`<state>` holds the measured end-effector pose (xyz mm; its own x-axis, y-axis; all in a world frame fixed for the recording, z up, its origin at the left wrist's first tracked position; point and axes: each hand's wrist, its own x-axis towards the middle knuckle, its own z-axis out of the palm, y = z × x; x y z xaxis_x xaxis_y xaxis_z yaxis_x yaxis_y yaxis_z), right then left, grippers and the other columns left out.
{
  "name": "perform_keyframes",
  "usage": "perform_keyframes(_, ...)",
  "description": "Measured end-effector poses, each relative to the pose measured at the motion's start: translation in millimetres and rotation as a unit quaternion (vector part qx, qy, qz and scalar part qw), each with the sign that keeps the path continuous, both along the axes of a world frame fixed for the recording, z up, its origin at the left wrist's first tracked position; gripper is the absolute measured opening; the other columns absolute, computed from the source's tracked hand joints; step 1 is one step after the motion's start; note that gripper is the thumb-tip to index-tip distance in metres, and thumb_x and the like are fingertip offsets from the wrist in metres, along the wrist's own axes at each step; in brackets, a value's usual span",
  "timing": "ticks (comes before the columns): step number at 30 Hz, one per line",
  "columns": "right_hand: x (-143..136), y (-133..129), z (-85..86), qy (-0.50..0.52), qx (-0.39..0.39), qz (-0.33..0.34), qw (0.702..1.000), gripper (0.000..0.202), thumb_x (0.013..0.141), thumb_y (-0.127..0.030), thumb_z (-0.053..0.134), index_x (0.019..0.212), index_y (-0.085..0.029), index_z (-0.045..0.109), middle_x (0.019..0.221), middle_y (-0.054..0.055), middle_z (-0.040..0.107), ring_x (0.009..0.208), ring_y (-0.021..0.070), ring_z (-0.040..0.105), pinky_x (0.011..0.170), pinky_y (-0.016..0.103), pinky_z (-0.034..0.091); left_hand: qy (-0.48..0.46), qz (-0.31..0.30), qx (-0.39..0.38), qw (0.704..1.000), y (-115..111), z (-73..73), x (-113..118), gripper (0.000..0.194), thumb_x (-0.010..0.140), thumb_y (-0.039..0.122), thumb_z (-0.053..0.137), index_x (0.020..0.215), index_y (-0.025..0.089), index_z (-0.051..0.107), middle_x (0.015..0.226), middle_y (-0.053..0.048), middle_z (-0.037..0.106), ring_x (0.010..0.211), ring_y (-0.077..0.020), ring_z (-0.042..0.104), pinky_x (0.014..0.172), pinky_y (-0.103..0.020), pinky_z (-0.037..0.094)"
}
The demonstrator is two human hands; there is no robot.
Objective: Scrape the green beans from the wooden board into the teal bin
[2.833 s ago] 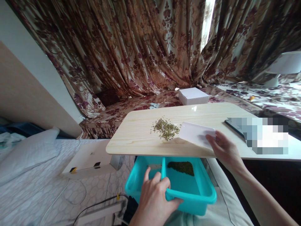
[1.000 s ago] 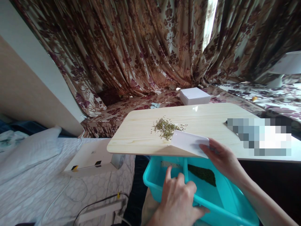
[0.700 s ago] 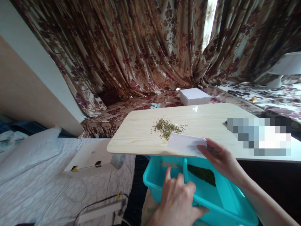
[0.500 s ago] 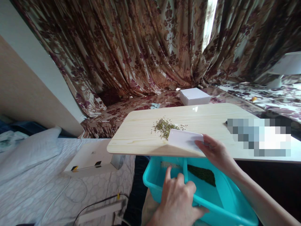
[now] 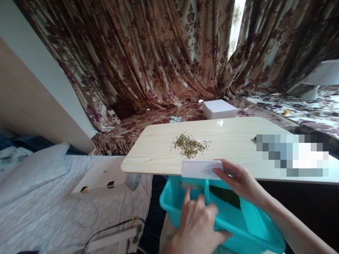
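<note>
My right hand (image 5: 237, 176) grips the right end of a white rectangular piece (image 5: 197, 168), like a shallow tray, at the near edge of the pale wooden table (image 5: 148, 151). Just beyond it lies a loose pile of small green grains (image 5: 189, 144), like mung beans, with a few paler bits. Under the table edge sits a divided teal bin (image 5: 230, 225). Dark green grains (image 5: 225, 195) lie in its right compartment and a few pale bits in the left one. My left hand (image 5: 197, 218) is over the bin's near wall, fingers inside, thumb outside.
A white box (image 5: 219, 108) stands behind the table, near a light blue cloth (image 5: 175, 119). On the table's right is a blurred-out object (image 5: 293, 155). To the left, a white carton (image 5: 102, 180) and cables lie on the bed (image 5: 45, 204).
My right hand has drawn the white piece toward me and slightly left, off the pile to the table edge. The left hand and the bin have barely shifted.
</note>
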<state>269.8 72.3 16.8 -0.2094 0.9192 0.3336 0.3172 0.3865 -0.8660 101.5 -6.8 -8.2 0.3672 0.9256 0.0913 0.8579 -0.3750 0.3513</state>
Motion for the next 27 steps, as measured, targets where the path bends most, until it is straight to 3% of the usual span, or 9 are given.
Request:
perform_keyframes(4, 12, 11, 5.6, 0.036, 0.039, -0.066, 0.996, 0.04, 0.079, -0.061, 0.064, 0.077, -0.021, 0.065, 0.073, 0.005, 0.072, 0.066, 0.0198, 0.066, 0.057, 0.028, 0.056, -0.014, 0.012, 0.022, 1.0, -4, -1.2, -12, 0.039, 0.058, 0.053, 0.088, 0.076, 0.023, 0.071, 0.077, -0.001, 0.065, 0.085, -0.0236, 0.067, 0.112, -0.05, 0.035)
perform_keyframes(9, 25, 35, 2.7, 0.044, 0.091, -0.143, 0.985, 0.039, 0.08, -0.059, 0.063, 0.078, -0.021, 0.064, 0.073, 0.006, 0.072, 0.063, 0.0195, 0.067, 0.056, 0.029, 0.054, -0.023, 0.074, 0.05, 0.996, -10, -11.7, -50, 0.03, 0.062, 0.039, 0.086, 0.069, 0.023, 0.062, 0.073, 0.002, 0.059, 0.081, -0.0221, 0.065, 0.108, -0.055, 0.037)
perform_keyframes(15, 13, 53, -10.0, 0.041, 0.1, -0.13, 0.986, 0.033, 0.084, -0.052, 0.059, 0.082, -0.02, 0.065, 0.078, 0.006, 0.073, 0.07, 0.0208, 0.068, 0.063, 0.032, 0.055, -0.001, 0.07, 0.041, 0.997, -14, -27.7, -86, 0.023, 0.07, 0.033, 0.078, 0.071, 0.023, 0.058, 0.073, 0.004, 0.057, 0.076, -0.0215, 0.065, 0.106, -0.061, 0.037)
perform_keyframes(22, -1, 63, -19.9, 0.036, 0.101, -0.106, 0.989, 0.028, 0.086, -0.048, 0.057, 0.083, -0.021, 0.064, 0.085, 0.007, 0.075, 0.078, 0.0223, 0.07, 0.069, 0.033, 0.056, -0.019, 0.083, 0.032, 0.996, -11, -32.9, -87, 0.025, 0.068, 0.032, 0.079, 0.072, 0.023, 0.056, 0.075, 0.004, 0.056, 0.078, -0.0204, 0.065, 0.11, -0.061, 0.032)
perform_keyframes(27, -2, 55, -16.6, 0.004, 0.095, -0.104, 0.99, 0.03, 0.086, -0.049, 0.057, 0.083, -0.02, 0.064, 0.082, 0.007, 0.074, 0.075, 0.0219, 0.069, 0.064, 0.031, 0.055, -0.016, 0.08, 0.038, 0.996, -11, -34.8, -88, 0.024, 0.068, 0.032, 0.078, 0.07, 0.023, 0.056, 0.073, 0.005, 0.054, 0.076, -0.0197, 0.065, 0.11, -0.062, 0.031)
